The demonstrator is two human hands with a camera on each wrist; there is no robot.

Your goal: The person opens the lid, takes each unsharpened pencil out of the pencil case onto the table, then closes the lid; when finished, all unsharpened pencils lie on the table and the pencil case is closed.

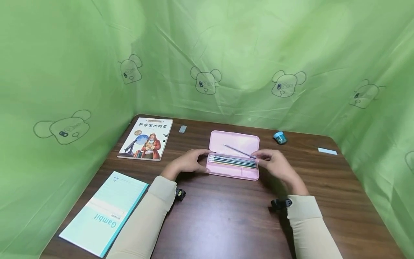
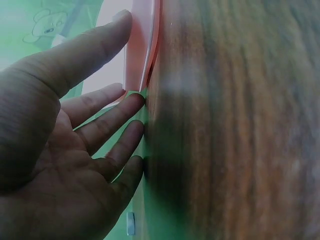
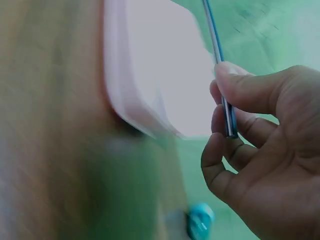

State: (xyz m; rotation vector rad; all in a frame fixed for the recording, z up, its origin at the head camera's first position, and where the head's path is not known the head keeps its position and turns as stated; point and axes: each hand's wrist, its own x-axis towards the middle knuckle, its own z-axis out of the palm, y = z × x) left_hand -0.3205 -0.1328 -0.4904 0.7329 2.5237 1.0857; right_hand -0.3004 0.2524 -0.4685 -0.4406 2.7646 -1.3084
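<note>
The grip of the right hand is pinching a thin dark-blue striped pencil between thumb and fingers near one end; the pencil slants above an open pink rectangular case, its other end in front of the raised lid. The left hand has its thumb and fingers spread around the left end of the case; whether every fingertip touches, I cannot tell. Inside the case, slim pencils lie side by side along its length. The dark-brown wooden surface extends widely between the forearms, up to the near border of the picture. Behind the right hand, well apart, stands a small teal container with light-blue top; a flat pale bar lies near the right edge. A grey eraser-like block and an illustrated white-covered book are near the far edge, and a mint-green notebook lies along the left edge.
</note>
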